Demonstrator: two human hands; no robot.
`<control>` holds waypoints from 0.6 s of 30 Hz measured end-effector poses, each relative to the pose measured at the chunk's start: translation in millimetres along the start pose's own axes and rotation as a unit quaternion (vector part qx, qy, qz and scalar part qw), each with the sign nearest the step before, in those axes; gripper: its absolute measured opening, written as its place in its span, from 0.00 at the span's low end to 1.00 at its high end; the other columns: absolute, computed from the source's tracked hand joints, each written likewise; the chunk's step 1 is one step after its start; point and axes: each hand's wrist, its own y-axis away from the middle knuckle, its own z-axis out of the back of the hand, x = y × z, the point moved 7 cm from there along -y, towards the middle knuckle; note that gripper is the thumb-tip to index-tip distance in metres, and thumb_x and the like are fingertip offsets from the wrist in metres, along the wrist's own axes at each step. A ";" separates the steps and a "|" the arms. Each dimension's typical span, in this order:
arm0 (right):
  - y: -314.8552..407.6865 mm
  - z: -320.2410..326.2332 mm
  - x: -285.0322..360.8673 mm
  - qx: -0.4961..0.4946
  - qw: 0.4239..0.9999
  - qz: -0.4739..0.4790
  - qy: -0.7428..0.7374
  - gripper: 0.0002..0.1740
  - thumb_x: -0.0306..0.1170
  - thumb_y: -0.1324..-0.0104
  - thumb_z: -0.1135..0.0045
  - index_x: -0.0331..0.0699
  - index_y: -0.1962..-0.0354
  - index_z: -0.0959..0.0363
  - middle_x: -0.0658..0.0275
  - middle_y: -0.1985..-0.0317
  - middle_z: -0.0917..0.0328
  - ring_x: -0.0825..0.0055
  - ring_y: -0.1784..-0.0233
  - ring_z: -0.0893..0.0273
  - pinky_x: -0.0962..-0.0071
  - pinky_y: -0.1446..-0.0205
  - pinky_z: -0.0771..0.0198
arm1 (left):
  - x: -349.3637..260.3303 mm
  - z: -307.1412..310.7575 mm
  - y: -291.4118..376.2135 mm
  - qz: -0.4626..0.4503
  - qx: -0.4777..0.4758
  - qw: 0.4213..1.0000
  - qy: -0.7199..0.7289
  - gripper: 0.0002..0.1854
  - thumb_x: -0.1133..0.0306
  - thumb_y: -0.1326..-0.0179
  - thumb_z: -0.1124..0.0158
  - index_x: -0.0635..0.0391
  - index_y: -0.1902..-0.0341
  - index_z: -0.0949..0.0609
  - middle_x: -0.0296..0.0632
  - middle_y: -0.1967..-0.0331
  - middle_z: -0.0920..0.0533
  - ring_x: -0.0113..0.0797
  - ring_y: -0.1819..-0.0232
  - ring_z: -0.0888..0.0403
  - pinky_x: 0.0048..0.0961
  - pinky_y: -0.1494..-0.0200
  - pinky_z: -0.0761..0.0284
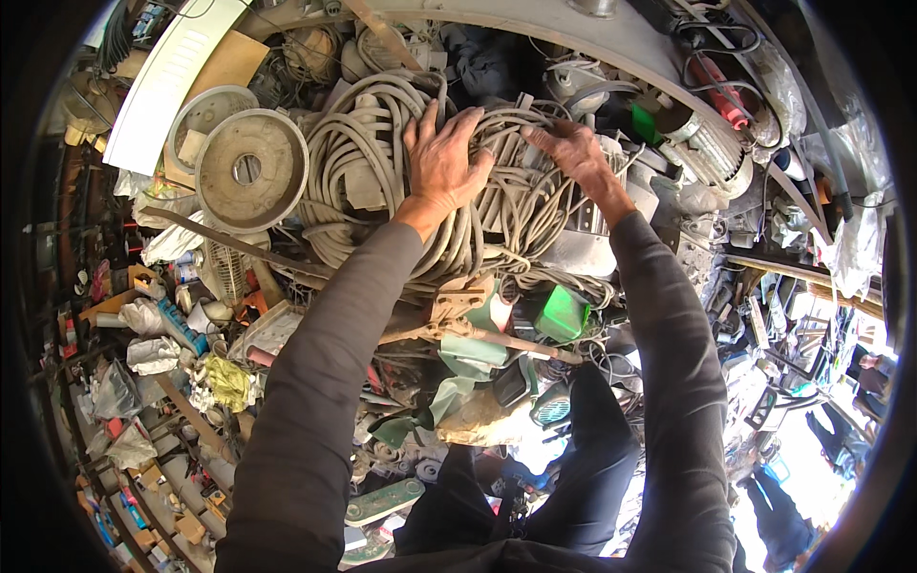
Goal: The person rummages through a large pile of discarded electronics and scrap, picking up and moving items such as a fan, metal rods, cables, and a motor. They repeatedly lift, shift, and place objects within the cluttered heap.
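Observation:
My left hand (445, 163) rests on a large coil of thick grey cable (358, 136), fingers spread, palm down. Just right of that coil lies a tangle of thinner grey cable (526, 193). My right hand (575, 159) is at the upper right of this tangle, with its thumb pointing left over the strands. Its fingers are partly hidden, so whether they grip a strand cannot be told. Both coils lie on a heap of dusty parts. A round metal dish with a central hole (247, 170) sits left of the thick coil.
A rusty metal bracket (458, 304) with rods and a green plastic container (563, 314) lie below the coils. A flat metal strip (236, 243) juts out at left. An electric motor (706, 150) and a red power tool (718, 93) are at upper right. People stand at far right.

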 end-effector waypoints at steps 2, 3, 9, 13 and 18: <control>17.3 5.2 14.9 -0.034 0.999 0.022 -0.026 0.38 0.57 0.36 0.34 0.26 0.49 0.20 0.49 0.58 0.14 0.61 0.54 0.16 0.68 0.47 0.24 | -0.9 3.0 0.4 -0.017 -0.025 1.000 0.000 0.36 0.58 0.45 0.38 0.50 0.29 0.27 0.42 0.32 0.23 0.59 0.24 0.42 0.54 0.23 0.56; 26.1 10.6 20.9 -0.031 0.999 0.015 -0.004 0.41 0.56 0.36 0.32 0.24 0.45 0.22 0.44 0.56 0.14 0.56 0.52 0.14 0.67 0.46 0.21 | 1.2 0.4 0.7 -0.006 -0.008 1.000 -0.010 0.36 0.60 0.46 0.39 0.49 0.29 0.27 0.42 0.33 0.22 0.58 0.24 0.41 0.54 0.23 0.56; 142.0 -16.7 68.4 -0.173 0.966 0.186 0.040 0.16 0.30 0.35 0.35 0.25 0.55 0.21 0.46 0.67 0.20 0.53 0.63 0.19 0.57 0.57 0.21 | -1.4 6.4 4.2 -0.021 -0.053 0.998 0.020 0.32 0.66 0.48 0.39 0.43 0.33 0.21 0.35 0.35 0.20 0.57 0.25 0.40 0.52 0.23 0.54; 172.2 -15.7 31.6 -0.373 0.908 0.159 0.103 0.28 0.34 0.36 0.36 0.29 0.41 0.30 0.41 0.53 0.26 0.45 0.49 0.24 0.53 0.44 0.25 | 0.8 12.3 5.8 -0.032 -0.100 0.993 0.056 0.27 0.64 0.46 0.38 0.42 0.39 0.17 0.32 0.38 0.18 0.54 0.26 0.37 0.52 0.24 0.52; 141.9 -78.6 -69.5 -0.183 0.963 -0.148 -0.133 0.48 0.41 0.45 0.29 0.16 0.38 0.43 0.31 0.38 0.33 0.44 0.35 0.31 0.58 0.32 0.33 | 5.7 8.7 8.7 -0.028 -0.111 0.991 0.069 0.25 0.63 0.46 0.37 0.42 0.42 0.16 0.33 0.40 0.17 0.52 0.28 0.35 0.55 0.24 0.52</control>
